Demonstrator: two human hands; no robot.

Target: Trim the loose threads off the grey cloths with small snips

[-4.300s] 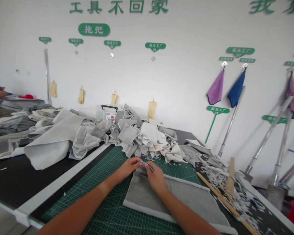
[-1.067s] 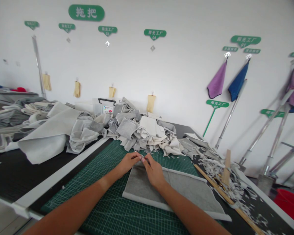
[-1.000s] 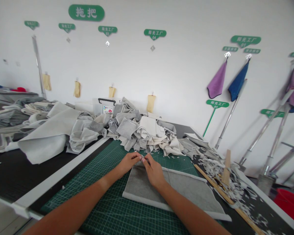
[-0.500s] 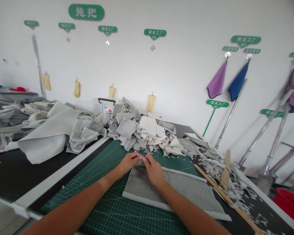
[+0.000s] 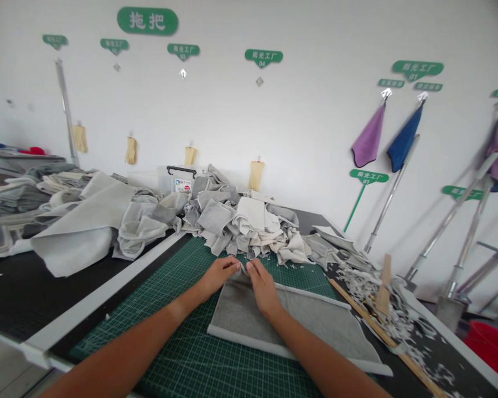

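My left hand [image 5: 218,277] and my right hand [image 5: 263,288] meet at the far corner of a grey towelling cloth [image 5: 286,326]. A small fold of the cloth rises between their fingertips. Pale bound edges run along the cloth's long sides. It lies flat on a green gridded cutting mat [image 5: 157,287]. No tool shows in either hand, though the fingers hide part of the corner.
A heap of grey and cream fabric pieces [image 5: 240,226] lies just beyond the mat. More cloth covers the black table [image 5: 25,298] to the left. To the right lie a wooden strip [image 5: 365,315] and white scraps [image 5: 369,287]. A red bucket [image 5: 489,348] stands at lower right.
The small thin tool seen between my fingers earlier no longer shows. My fingertips have parted slightly around the cloth's corner, and the view has tilted a little.
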